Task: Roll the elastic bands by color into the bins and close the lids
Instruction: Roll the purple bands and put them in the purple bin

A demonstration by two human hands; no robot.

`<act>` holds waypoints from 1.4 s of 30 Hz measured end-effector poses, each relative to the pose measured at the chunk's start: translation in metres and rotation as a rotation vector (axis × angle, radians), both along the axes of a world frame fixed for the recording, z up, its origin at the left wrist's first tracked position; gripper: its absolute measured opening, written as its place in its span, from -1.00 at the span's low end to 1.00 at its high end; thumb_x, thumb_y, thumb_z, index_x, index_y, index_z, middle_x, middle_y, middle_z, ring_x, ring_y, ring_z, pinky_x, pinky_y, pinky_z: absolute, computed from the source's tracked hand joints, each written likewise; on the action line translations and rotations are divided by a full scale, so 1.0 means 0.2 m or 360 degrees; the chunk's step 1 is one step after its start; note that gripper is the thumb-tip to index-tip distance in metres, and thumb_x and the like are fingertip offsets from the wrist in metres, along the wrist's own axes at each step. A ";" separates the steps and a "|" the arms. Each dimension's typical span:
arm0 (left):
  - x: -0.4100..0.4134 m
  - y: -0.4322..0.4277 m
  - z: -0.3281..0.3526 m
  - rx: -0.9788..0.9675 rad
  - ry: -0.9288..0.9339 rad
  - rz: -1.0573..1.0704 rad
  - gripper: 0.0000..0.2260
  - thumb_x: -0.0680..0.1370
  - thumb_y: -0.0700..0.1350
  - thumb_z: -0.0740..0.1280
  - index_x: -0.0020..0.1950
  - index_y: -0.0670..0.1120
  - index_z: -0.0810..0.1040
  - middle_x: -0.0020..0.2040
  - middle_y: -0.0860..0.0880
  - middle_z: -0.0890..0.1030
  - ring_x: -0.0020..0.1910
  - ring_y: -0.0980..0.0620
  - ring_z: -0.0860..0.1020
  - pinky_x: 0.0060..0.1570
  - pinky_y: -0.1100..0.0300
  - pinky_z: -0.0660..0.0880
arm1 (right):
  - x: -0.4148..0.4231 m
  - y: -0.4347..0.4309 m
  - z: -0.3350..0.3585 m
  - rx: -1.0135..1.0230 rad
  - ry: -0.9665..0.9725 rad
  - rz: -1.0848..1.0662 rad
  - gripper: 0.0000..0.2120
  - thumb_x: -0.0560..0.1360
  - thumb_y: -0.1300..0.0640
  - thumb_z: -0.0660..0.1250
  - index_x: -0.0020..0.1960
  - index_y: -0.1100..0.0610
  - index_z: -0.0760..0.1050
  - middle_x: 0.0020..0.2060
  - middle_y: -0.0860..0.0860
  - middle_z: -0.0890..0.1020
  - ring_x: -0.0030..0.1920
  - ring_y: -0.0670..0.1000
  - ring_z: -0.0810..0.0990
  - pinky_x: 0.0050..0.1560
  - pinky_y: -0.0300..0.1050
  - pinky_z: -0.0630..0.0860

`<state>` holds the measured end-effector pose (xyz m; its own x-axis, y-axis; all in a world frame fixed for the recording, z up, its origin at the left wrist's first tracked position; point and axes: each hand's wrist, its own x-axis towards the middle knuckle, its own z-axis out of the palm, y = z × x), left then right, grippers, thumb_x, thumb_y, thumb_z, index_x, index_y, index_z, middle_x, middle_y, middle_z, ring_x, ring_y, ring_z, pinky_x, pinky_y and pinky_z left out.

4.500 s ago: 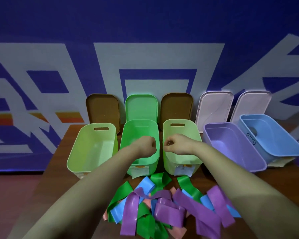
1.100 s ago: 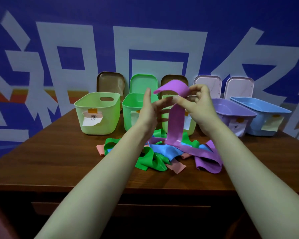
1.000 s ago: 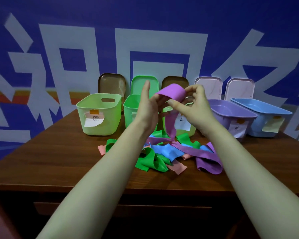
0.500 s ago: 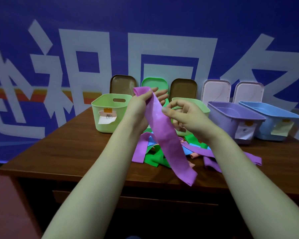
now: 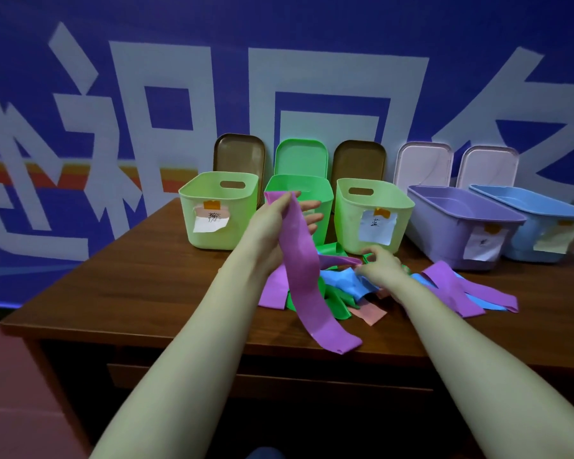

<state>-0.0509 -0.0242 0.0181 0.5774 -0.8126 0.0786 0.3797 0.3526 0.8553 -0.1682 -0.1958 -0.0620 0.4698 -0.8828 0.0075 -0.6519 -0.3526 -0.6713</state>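
Observation:
My left hand (image 5: 274, 223) is raised in front of the green bin (image 5: 322, 193) and pinches the top end of a long purple band (image 5: 307, 286). The band hangs down across the table, and its lower end lies at the front edge. My right hand (image 5: 380, 265) is low on the pile of bands (image 5: 342, 291), which mixes green, blue, pink and purple. Its fingers curl down where another purple band (image 5: 337, 260) ends. Whether they pinch that band is not visible. A purple bin (image 5: 458, 223) stands open at the right.
Two pale green bins (image 5: 219, 213) (image 5: 371, 215) flank the green one, and a blue bin (image 5: 544, 220) stands far right, all open with paper labels. Brown, green and whitish lids (image 5: 423, 164) lean on the blue wall behind. More purple and blue bands (image 5: 458, 289) lie at the right.
My right hand has let go of the raised purple band and dropped onto the pile. My left hand still holds the band's top end, which hangs freer and longer.

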 end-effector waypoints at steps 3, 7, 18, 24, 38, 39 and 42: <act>0.01 0.00 0.01 -0.0019 -0.0021 -0.0047 -0.75 0.67 -0.05 0.09 0.19 -0.17 0.42 -0.17 -0.10 0.67 -0.24 -0.01 0.63 -0.18 0.18 0.55 | 0.05 0.01 0.03 -0.0198 0.0256 -0.0064 -0.62 0.48 0.12 0.28 0.29 -0.08 0.43 0.24 0.06 0.49 0.30 0.15 0.31 0.10 -0.08 0.17; 0.03 0.02 0.00 -0.0015 -0.0034 -0.0089 -0.71 0.66 0.00 0.08 0.06 -0.16 0.49 -0.22 -0.10 0.68 -0.29 -0.01 0.61 -0.28 0.21 0.54 | 0.10 0.00 0.04 -0.0296 0.0422 -0.0074 -0.77 0.52 0.14 0.24 0.14 -0.01 0.53 0.19 0.10 0.50 0.20 0.15 0.35 0.22 -0.03 0.20; 0.08 0.04 0.09 -0.0108 -0.0061 -0.0051 -0.70 0.67 -0.02 0.03 0.08 -0.20 0.45 -0.23 -0.12 0.70 -0.30 -0.02 0.67 -0.29 0.21 0.59 | 0.20 -0.01 0.17 -0.0106 -0.0801 0.0027 -0.88 0.53 0.11 0.32 -0.02 0.10 0.39 -0.20 -0.06 0.49 -0.09 0.02 0.47 0.04 -0.07 0.43; 0.11 0.05 0.17 -0.0114 -0.0195 0.0177 -0.73 0.67 -0.04 0.04 0.08 -0.17 0.43 -0.21 -0.10 0.67 -0.37 0.04 0.65 -0.36 0.27 0.53 | 0.18 0.17 0.53 -0.0320 -0.1398 0.0367 -0.84 0.49 0.28 0.36 -0.12 0.04 0.47 -0.22 -0.05 0.55 -0.19 -0.13 0.51 -0.14 -0.28 0.47; 0.06 0.08 0.46 -0.0213 -0.0528 0.0688 -0.75 0.66 -0.06 0.11 -0.02 -0.12 0.54 0.02 -0.12 0.65 0.03 -0.04 0.58 0.08 0.08 0.46 | -0.03 0.49 1.06 -0.0428 -0.1572 0.0937 -0.82 0.55 0.31 0.28 -0.06 0.02 0.45 -0.15 -0.09 0.55 -0.14 -0.19 0.52 -0.15 -0.33 0.49; 0.05 0.09 0.48 -0.0231 -0.0557 0.0686 -0.74 0.66 -0.06 0.12 -0.02 -0.12 0.56 0.01 -0.12 0.65 0.02 -0.04 0.58 0.08 0.07 0.46 | -0.04 0.51 1.08 -0.0420 -0.1536 0.0981 -0.82 0.55 0.31 0.28 -0.06 0.03 0.45 -0.15 -0.09 0.55 -0.15 -0.18 0.52 -0.16 -0.34 0.48; 0.01 0.11 0.53 -0.0242 -0.0674 0.0650 -0.77 0.65 -0.10 0.17 -0.03 -0.16 0.58 -0.03 -0.12 0.65 -0.02 -0.03 0.57 0.09 0.06 0.48 | -0.07 0.56 1.13 -0.0525 -0.1404 0.1102 -0.81 0.49 0.36 0.34 -0.11 0.07 0.50 -0.21 -0.07 0.58 -0.20 -0.21 0.54 -0.15 -0.32 0.50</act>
